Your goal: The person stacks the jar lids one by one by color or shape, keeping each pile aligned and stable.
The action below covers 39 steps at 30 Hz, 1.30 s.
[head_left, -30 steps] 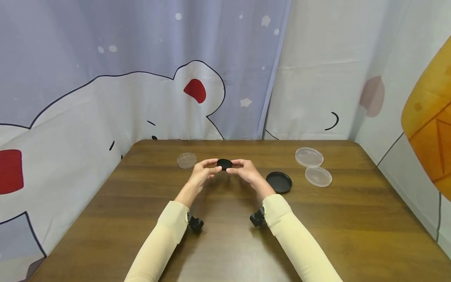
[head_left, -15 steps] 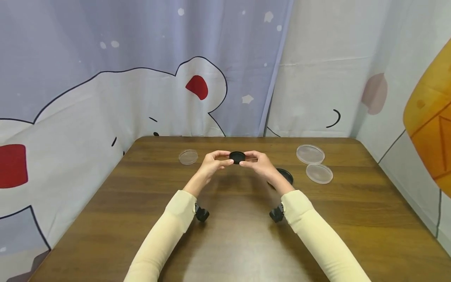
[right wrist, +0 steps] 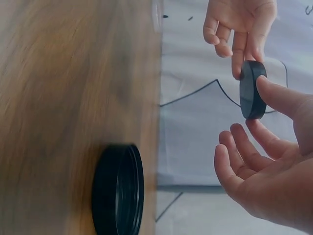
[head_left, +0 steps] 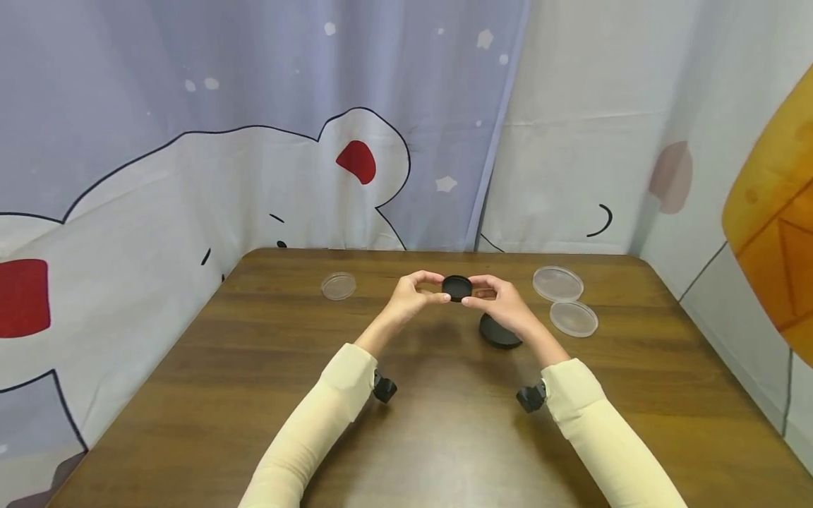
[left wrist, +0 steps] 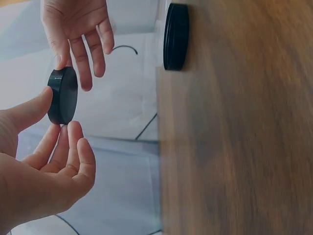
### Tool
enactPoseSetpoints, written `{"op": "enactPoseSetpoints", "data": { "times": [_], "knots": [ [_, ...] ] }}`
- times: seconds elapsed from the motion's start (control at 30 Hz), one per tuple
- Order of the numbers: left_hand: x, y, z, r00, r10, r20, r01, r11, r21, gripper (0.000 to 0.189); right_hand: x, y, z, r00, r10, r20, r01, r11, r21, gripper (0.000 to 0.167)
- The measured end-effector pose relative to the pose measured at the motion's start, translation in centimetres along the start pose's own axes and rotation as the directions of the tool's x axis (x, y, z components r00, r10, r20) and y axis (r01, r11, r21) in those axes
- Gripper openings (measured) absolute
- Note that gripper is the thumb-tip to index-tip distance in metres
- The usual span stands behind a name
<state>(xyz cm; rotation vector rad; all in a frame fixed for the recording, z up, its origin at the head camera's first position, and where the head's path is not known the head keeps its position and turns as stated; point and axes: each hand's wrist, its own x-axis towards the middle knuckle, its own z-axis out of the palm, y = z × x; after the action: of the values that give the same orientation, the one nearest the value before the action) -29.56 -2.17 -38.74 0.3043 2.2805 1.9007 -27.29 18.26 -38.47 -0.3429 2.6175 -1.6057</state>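
Observation:
A small black round shallow dish (head_left: 456,289), lid-like with a low rim, is held up above the table between both hands. My left hand (head_left: 408,298) pinches its left edge with thumb and fingertips; my right hand (head_left: 504,305) pinches the opposite edge. In the left wrist view the dish (left wrist: 62,95) stands nearly on edge, with its flat underside toward the tabletop. A larger black round dish (head_left: 498,333) lies on the table below the right hand, partly hidden by the right wrist. Its raised rim shows in the right wrist view, beside the table's far edge.
Two clear round dishes, a farther one (head_left: 557,283) and a nearer one (head_left: 574,319), lie edge to edge at the back right of the wooden table (head_left: 267,395). A smaller clear dish (head_left: 339,286) lies at the back left. Printed curtains (head_left: 254,183) hang behind the table.
Both hands have moved right together, carrying the small black dish from beside the small clear dish toward the larger black dish. The right hand and wrist now partly cover the larger one.

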Motion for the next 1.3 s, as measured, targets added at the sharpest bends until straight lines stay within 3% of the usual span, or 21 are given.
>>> {"op": "enactPoseSetpoints", "data": {
  "times": [0.17,0.33,0.67,0.87,1.1,1.3],
  "knots": [
    [0.0,-0.1,1.8,0.999,0.012,0.045,-0.012,1.000,-0.007,0.040,-1.3,0.8,-1.5,1.000,-0.005,0.004,0.005,0.997,-0.073,0.051],
    [0.3,-0.9,3.7,0.999,0.015,0.044,-0.015,1.000,-0.008,0.039,-2.1,2.2,-2.3,1.000,-0.024,-0.010,0.024,0.997,-0.075,0.049],
    [1.4,-2.7,7.6,0.998,-0.001,0.057,-0.001,0.999,0.043,0.036,-3.2,5.3,-3.9,0.998,0.060,-0.003,-0.060,0.992,-0.111,0.054],
    [1.8,-3.0,8.8,0.999,-0.011,0.051,0.006,0.994,0.110,0.036,-3.2,6.5,-4.4,0.997,0.074,0.021,-0.068,0.978,-0.199,0.054],
    [2.1,-3.3,9.3,0.999,-0.053,0.006,0.050,0.978,0.201,0.035,-3.0,7.5,-4.3,0.993,0.111,0.031,-0.103,0.978,-0.179,0.054],
    [2.5,-4.4,9.7,0.996,-0.092,-0.007,0.092,0.991,0.101,0.033,-2.8,7.7,-3.8,0.982,0.180,0.049,-0.173,0.977,-0.127,0.060]
  ]
}}
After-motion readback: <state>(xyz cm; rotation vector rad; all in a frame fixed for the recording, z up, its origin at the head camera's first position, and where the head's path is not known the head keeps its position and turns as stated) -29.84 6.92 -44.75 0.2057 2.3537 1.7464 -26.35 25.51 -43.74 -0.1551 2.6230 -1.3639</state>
